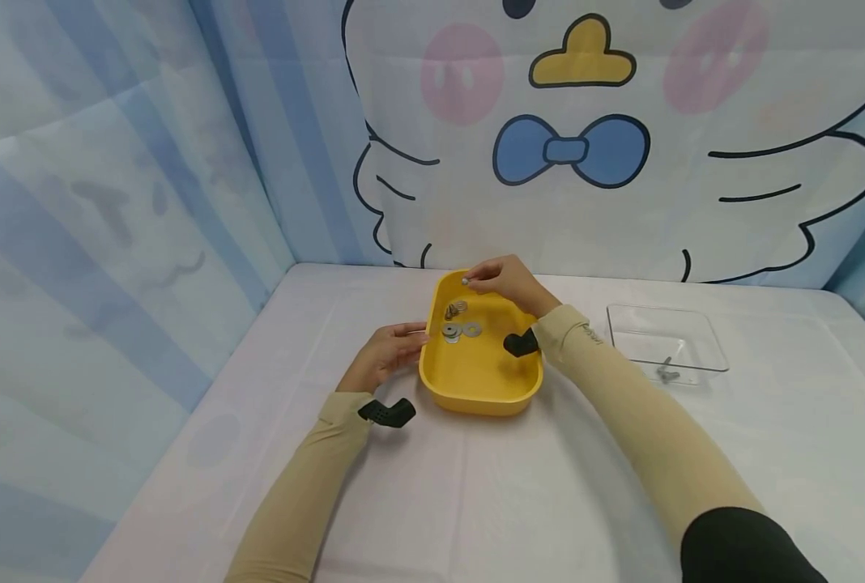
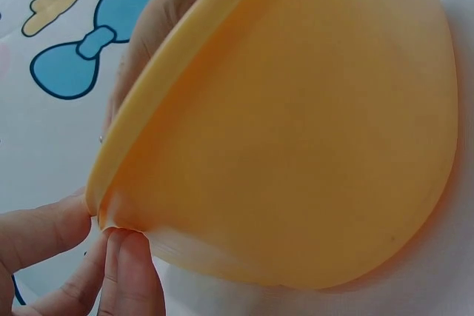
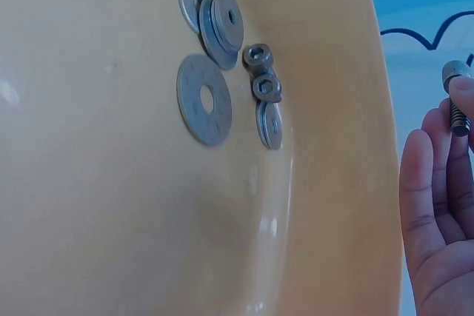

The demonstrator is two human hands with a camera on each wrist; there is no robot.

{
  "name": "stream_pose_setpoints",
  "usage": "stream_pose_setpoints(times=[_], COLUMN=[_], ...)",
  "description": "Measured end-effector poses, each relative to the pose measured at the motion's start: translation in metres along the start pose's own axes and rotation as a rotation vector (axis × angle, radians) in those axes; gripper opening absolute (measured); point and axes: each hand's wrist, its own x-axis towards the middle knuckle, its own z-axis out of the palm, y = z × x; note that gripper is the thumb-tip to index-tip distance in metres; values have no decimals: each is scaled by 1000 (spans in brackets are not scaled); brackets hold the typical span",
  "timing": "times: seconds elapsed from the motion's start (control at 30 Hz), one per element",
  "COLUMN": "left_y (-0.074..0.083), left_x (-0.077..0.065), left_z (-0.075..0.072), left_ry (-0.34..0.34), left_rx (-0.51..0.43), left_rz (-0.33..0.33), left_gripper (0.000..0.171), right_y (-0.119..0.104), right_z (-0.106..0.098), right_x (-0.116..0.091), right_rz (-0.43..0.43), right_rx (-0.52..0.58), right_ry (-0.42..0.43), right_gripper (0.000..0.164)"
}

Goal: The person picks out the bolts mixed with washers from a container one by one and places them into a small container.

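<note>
Over the far end of a yellow plastic tray (image 1: 485, 376), my right hand (image 1: 509, 281) pinches a socket-head screw (image 3: 458, 101) between thumb and fingers. At the tray's left side, my left hand (image 1: 392, 350) grips the rim, with its fingers (image 2: 133, 271) under the edge in the left wrist view. Several flat washers (image 3: 204, 101) lie on the tray floor, some stacked. Beside them, near the wall, are two more socket-head screws (image 3: 265, 86) and a small pair of washers (image 3: 269, 125).
A clear plastic box (image 1: 637, 344) stands right of the tray, beyond my right forearm, with a few grey screws (image 1: 667, 372) in it. The white-covered table (image 1: 418, 502) ends at a printed curtain (image 1: 469, 194) behind the tray.
</note>
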Motion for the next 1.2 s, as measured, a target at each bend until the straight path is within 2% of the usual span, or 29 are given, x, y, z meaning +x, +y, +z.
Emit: stream_pose_setpoints(times=[0.47, 0.77, 1.2], left_y=[1, 0, 0], left_x=[0, 1, 1], left_z=[0, 0, 0], left_ry=[-1, -1, -4], left_rx=[-23, -32, -26], left_rz=[-6, -4, -5], left_gripper=[42, 43, 43], right_y=[-15, -19, -15], right_z=[-21, -30, -50], right_x=[-18, -27, -44], right_rz=[-29, -6, -5], right_rx=[-53, -69, -93], right_ry=[52, 65, 66], right_gripper=[26, 27, 29])
